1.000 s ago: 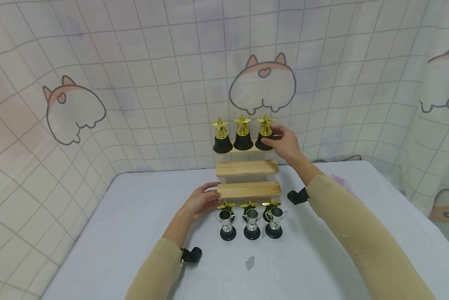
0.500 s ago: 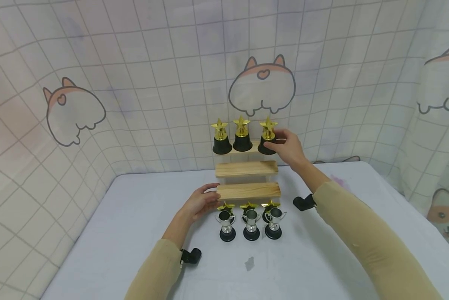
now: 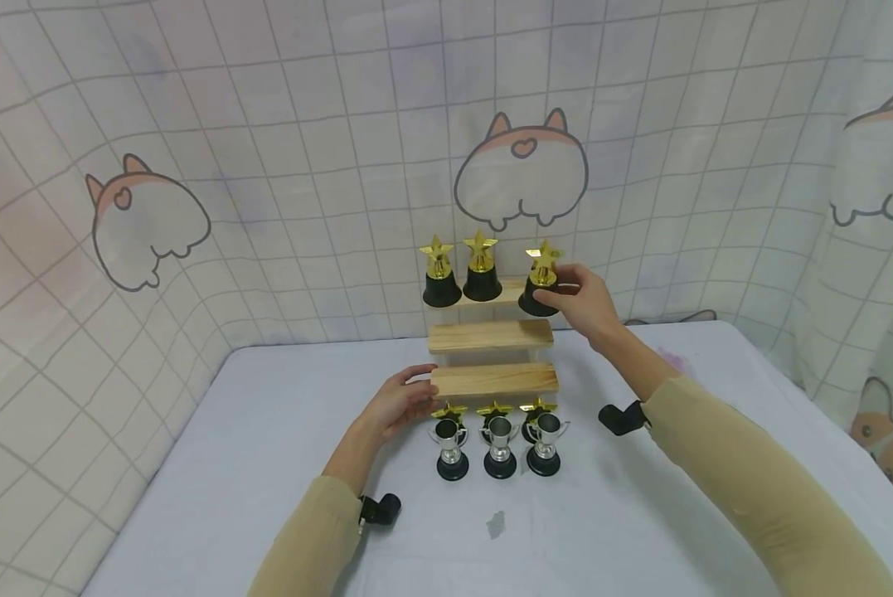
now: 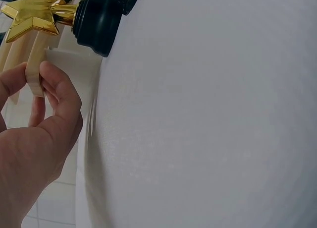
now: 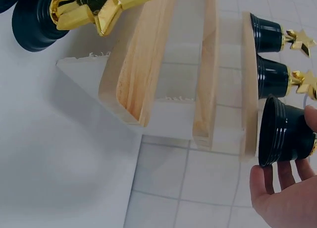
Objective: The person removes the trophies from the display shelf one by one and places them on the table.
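Head view: I have the right hand at the far end of the scene, thumb and fingers pinching the black base of a gold star trophy. The right wrist feed shows me that base tilted, its dark underside turned toward the camera, at the right end of the far board; I can't tell whether its rim touches the wood.

My left hand pinches the left end of the near board, thumb on one side, fingers on the other. I count three boards, with the middle board between those two, stepping up as they go farther.

Two standing star trophies share the far board, left of the pinched one, and a stretch of wood shows between. On the bench, three more star trophies line up just before the near board, with three silver cups nearer still.

For room, I see the bench run well left of my left hand to its edge; its far edge lies against the gridded cloth.
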Demonstrator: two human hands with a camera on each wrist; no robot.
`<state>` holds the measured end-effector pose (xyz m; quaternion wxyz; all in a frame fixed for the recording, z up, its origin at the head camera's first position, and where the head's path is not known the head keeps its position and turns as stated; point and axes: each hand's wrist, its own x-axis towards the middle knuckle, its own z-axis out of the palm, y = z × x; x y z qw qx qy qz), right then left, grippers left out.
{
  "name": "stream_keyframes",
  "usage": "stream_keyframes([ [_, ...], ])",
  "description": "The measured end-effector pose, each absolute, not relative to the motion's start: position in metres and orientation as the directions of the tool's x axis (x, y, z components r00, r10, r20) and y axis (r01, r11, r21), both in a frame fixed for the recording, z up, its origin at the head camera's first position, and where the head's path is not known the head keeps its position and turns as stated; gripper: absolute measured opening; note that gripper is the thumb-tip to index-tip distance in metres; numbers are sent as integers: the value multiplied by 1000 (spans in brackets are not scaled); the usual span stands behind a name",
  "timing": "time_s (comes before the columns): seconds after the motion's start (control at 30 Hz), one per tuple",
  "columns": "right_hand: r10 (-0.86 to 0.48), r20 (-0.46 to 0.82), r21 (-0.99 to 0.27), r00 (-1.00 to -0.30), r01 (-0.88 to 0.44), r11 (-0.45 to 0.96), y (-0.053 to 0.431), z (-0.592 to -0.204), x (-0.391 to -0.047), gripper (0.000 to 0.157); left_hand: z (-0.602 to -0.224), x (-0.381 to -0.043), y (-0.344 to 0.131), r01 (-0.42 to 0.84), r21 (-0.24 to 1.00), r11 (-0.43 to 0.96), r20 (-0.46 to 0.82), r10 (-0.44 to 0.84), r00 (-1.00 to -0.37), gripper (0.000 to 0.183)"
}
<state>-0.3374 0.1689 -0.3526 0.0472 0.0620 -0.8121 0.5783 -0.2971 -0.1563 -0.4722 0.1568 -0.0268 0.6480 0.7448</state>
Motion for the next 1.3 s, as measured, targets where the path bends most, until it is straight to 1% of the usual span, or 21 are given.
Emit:
stream_keyframes([
  [0.47,-110,124,-942,-986,-152,300,172,-353,-307,64,-475,-299,-156,-268,956,-118,-242,197,-950,56],
  [0.97,-146,103,-932,-984,-147,330,162,-349,-271,63,-476,-299,-156,-255,959,-121,-228,198,-953,56],
  [1.3,-175,104,-939,-979,-155,306,154,-355,-248,61,-477,-300,-156,-255,959,-122,-228,201,-953,55],
])
